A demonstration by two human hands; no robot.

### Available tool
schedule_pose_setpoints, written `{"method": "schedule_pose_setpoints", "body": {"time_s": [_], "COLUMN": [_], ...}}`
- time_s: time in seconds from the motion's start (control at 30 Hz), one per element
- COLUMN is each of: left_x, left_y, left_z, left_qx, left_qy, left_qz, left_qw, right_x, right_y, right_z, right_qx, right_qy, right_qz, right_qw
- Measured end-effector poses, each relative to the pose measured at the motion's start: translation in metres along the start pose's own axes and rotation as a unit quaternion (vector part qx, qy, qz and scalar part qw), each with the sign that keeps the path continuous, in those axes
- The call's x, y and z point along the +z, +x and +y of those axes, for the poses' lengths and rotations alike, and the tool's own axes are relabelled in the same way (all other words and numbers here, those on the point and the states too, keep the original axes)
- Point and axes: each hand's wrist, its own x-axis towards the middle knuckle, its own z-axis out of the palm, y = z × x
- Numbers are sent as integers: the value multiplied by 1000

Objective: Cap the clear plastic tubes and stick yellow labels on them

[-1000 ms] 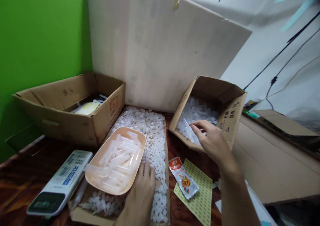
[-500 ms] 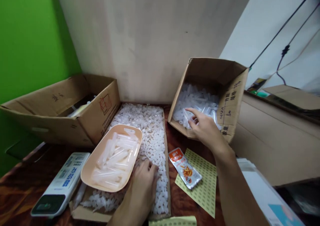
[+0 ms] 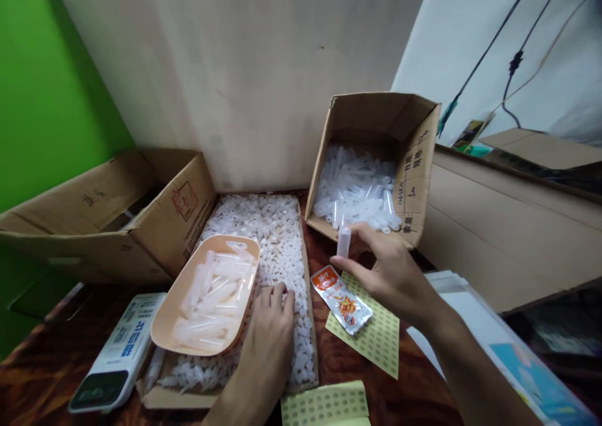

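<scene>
My right hand (image 3: 392, 272) pinches a clear plastic tube (image 3: 343, 242) upright between thumb and fingers, just in front of a tilted cardboard box (image 3: 421, 181). Inside that box lies a heap of similar clear tubes (image 3: 357, 187). My left hand (image 3: 270, 325) rests with its fingers apart and bent down on small white plastic pieces (image 3: 263, 225) spread in a shallow cardboard tray (image 3: 183, 399). Its fingertips are partly hidden among the pieces. Left of that hand, a peach plastic tray (image 3: 162, 332) holds several clear tubes and sits on top of the white pieces.
An open cardboard box (image 3: 141, 250) stands at the left, behind a white device with a dark display (image 3: 117, 351). A foil snack packet (image 3: 342, 300) lies on a yellow sticker sheet (image 3: 385, 344); another yellow sheet (image 3: 324, 404) is nearer. White packaging (image 3: 489, 332) lies at the right.
My right hand has come out of the tilted box, toward me, with a tube in its fingers. The left hand stays over the white pieces, its fingers straighter. The whole view has shifted slightly.
</scene>
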Motion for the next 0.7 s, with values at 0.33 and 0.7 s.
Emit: {"method": "schedule_pose_setpoints", "body": {"time_s": [0.33,0.7], "left_x": [2,-13], "left_y": [10,1], "left_z": [-1,-12], "left_qx": [73,-9], "left_qy": [-69,-384], "left_qz": [8,193], "left_qw": [995,903], "right_x": [73,94], "right_y": [-69,-79], "right_z": [27,21], "right_qx": [148,193], "right_qy": [285,381], "right_qz": [24,-38], "right_qw": [947,903]}}
